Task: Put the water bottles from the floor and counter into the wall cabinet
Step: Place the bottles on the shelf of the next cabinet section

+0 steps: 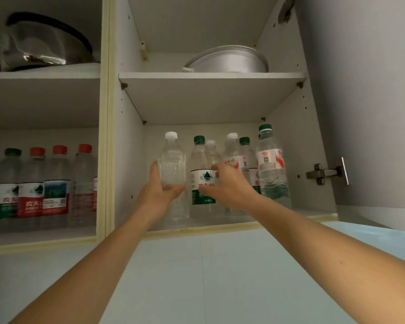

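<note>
Both my arms reach up into the right bay of the wall cabinet [206, 226]. My left hand [158, 191] grips a clear unlabelled bottle with a white cap [172, 164], which stands on the bottom shelf at the left of the bay. My right hand [225, 185] holds a green-capped bottle with a green and white label [200, 160] just right of it. Behind and to the right stand several more bottles, among them a tall green-capped one with a red and white label [270, 164].
The left bay holds a row of red-capped and green-capped bottles [45, 183]. A metal basin [229, 59] lies on the upper right shelf, and a pot with a glass lid [45, 43] on the upper left. The open cabinet door [365, 101] hangs at right, beside its hinge [323, 174].
</note>
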Motion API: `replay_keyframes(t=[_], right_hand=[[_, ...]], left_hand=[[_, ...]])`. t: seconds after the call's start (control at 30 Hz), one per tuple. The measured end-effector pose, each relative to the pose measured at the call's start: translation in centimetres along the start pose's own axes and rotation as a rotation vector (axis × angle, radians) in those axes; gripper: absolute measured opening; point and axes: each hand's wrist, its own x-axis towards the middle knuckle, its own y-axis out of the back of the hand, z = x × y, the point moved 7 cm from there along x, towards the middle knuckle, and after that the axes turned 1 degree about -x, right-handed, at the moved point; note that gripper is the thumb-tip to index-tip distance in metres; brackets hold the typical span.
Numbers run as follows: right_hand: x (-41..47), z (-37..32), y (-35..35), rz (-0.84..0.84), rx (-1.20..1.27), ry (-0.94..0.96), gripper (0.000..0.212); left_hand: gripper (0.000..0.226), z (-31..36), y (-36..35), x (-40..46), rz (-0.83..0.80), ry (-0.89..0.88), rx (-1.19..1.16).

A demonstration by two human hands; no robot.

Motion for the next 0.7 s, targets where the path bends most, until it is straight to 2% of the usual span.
replay_keyframes(t=[0.1,0.33,0.53,0.7], right_hand=[[1.9,0.7,-2.1,-0.045,0.029,-0.112,0.063],[4.4,1.0,-3.5,0.062,-0.025,-0.153,0.074],[5.9,-0.3,-5.3,-0.078,0.113,-0.082,0.052],[7.3,-1.1,-6.7,-0.219,0.151,-0.133,0.043]], left_hand=[[0.100,0.0,-0.1,-0.3,0.023,-0.005,0.008],[0.107,-0.4,0.2,0.6,-0.041,0.008,0.023],[0.115,-1.5,0.8,1.9,-0.097,0.038,0.167],[0.119,-2.8,1.2,3.6,-0.101,0.098,0.318]])
